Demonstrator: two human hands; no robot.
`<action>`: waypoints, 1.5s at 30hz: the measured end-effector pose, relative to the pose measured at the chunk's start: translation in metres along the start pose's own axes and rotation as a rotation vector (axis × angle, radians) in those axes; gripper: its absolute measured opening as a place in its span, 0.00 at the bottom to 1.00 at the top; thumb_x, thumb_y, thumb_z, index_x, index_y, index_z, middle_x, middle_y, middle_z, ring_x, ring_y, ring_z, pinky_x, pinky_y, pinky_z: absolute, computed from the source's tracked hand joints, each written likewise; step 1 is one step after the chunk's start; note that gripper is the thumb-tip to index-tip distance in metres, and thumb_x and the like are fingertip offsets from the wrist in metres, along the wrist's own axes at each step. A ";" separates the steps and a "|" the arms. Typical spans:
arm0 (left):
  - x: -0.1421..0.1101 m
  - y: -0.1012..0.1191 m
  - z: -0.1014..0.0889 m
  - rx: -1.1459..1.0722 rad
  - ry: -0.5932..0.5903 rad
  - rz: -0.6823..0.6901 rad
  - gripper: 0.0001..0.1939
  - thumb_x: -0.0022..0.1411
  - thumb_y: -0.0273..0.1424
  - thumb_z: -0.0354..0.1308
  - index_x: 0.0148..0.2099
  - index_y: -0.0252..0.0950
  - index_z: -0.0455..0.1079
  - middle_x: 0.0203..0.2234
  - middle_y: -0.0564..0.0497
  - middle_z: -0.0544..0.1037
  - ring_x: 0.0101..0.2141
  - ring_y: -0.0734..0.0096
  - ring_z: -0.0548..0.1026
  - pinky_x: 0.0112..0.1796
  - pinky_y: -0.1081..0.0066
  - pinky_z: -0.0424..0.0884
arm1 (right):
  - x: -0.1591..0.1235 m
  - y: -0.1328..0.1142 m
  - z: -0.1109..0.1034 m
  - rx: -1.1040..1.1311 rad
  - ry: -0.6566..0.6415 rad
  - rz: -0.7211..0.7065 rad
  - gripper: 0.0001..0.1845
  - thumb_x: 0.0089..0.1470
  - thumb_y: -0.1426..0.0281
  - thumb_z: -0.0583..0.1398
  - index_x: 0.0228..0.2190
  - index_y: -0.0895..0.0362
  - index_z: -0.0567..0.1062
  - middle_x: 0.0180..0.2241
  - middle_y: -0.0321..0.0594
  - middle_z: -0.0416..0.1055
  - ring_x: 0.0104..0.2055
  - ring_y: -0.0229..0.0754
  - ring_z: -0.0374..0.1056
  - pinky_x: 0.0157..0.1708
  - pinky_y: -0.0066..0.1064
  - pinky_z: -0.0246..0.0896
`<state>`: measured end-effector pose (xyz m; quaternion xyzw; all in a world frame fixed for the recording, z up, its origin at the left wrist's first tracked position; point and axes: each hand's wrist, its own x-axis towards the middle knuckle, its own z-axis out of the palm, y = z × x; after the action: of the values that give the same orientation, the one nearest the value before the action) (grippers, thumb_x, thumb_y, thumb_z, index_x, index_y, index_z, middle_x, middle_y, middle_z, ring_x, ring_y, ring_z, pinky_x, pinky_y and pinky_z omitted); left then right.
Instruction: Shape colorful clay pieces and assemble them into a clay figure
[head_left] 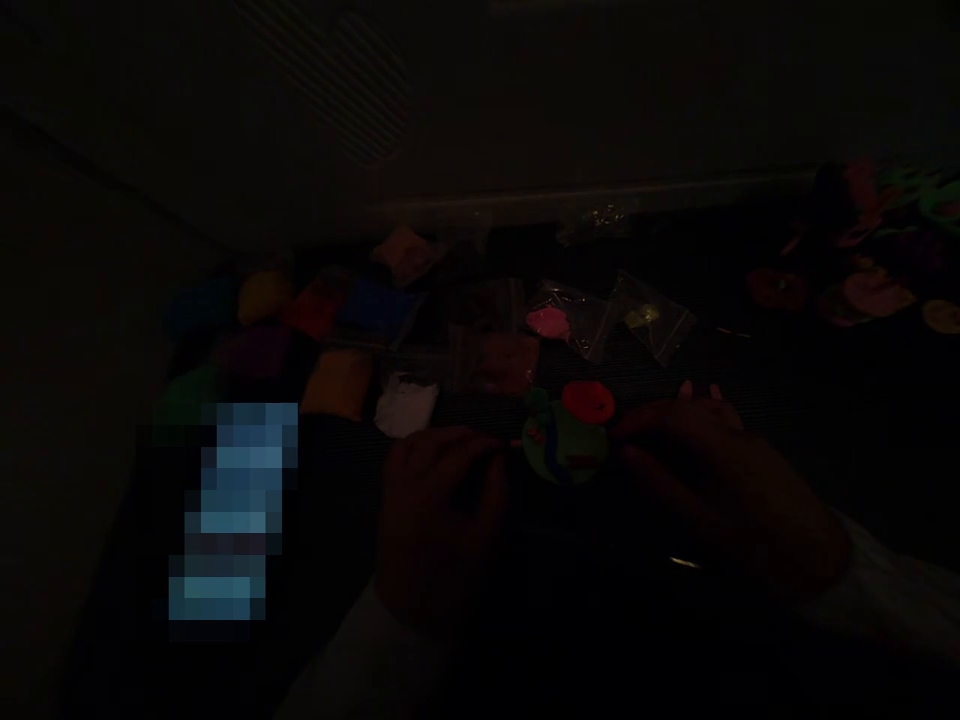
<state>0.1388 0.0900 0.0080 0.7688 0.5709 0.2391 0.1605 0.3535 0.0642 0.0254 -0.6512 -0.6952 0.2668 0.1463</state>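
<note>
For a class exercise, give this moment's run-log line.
left hand: near green disc; right hand: near disc's opposite side; red piece: at disc's rim; bags: beyond; light: dim

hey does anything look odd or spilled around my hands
Nothing looks clearly spilled, though darkness hides much. A pixelated blue patch left of your left hand looks odd: it glows brightly in an otherwise very dark scene.

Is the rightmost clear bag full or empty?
Neither: the clear bag holds a small yellowish lump towards its left; the rest looks see-through, though the picture is dark.
</note>
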 end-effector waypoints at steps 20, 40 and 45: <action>0.011 0.006 0.001 0.031 -0.137 -0.139 0.06 0.51 0.33 0.56 0.31 0.40 0.73 0.34 0.50 0.74 0.39 0.61 0.68 0.41 0.59 0.62 | 0.001 0.002 0.001 -0.009 0.001 -0.017 0.10 0.51 0.65 0.51 0.37 0.49 0.67 0.39 0.31 0.68 0.43 0.41 0.63 0.53 0.50 0.39; 0.010 0.015 0.001 -0.049 -0.114 -0.151 0.16 0.52 0.30 0.55 0.45 0.39 0.64 0.33 0.53 0.75 0.39 0.65 0.69 0.43 0.60 0.62 | 0.002 0.000 -0.001 -0.024 -0.005 -0.047 0.10 0.52 0.66 0.51 0.37 0.51 0.67 0.39 0.33 0.69 0.42 0.43 0.64 0.51 0.51 0.42; 0.011 0.018 0.004 -0.083 -0.134 -0.168 0.18 0.52 0.30 0.55 0.46 0.40 0.63 0.32 0.54 0.75 0.39 0.65 0.70 0.43 0.60 0.62 | 0.002 0.000 -0.001 -0.024 -0.009 -0.055 0.10 0.52 0.66 0.51 0.38 0.51 0.67 0.39 0.33 0.69 0.43 0.42 0.64 0.52 0.51 0.40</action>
<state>0.1583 0.0955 0.0156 0.7251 0.6111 0.1963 0.2495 0.3541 0.0663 0.0256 -0.6322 -0.7168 0.2573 0.1424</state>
